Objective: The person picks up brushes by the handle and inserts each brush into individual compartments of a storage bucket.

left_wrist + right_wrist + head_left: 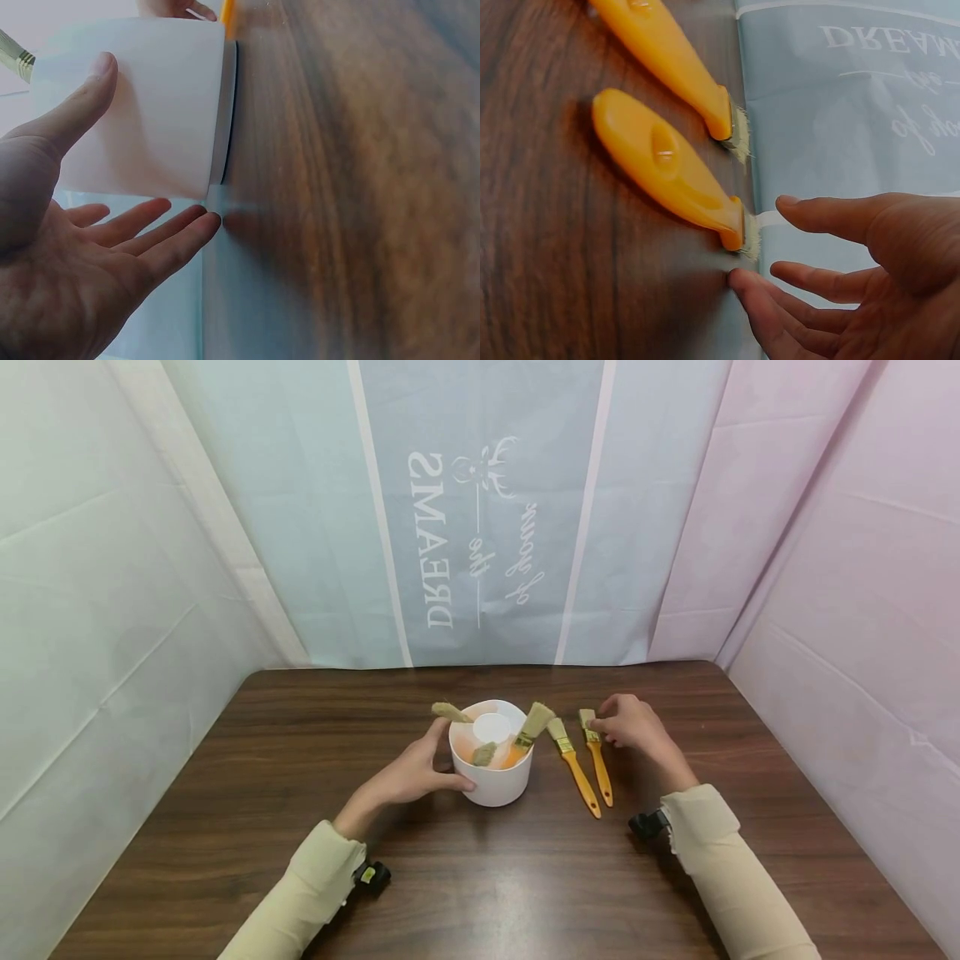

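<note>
A white round tub (491, 787) stands on the table, holding several paintbrushes with pale bristles. One paintbrush (536, 723) leans over its right rim, bristles up. My left hand (408, 770) is at the tub's left side; in the left wrist view its thumb lies against the wall and the other fingers spread loosely alongside. Two yellow-handled paintbrushes lie right of the tub: a nearer-to-tub paintbrush (577, 772) and an outer paintbrush (597, 760). Beside the outer one's bristles is my right hand (628, 722), thumb and fingers apart, as the right wrist view (855, 277) shows.
The dark wooden table (480, 893) has a rear edge that meets a hanging printed curtain (480, 527). Pale cloth walls rise at left and right. A black wrist camera (372, 875) is strapped at the left sleeve, another camera (647, 824) at the right.
</note>
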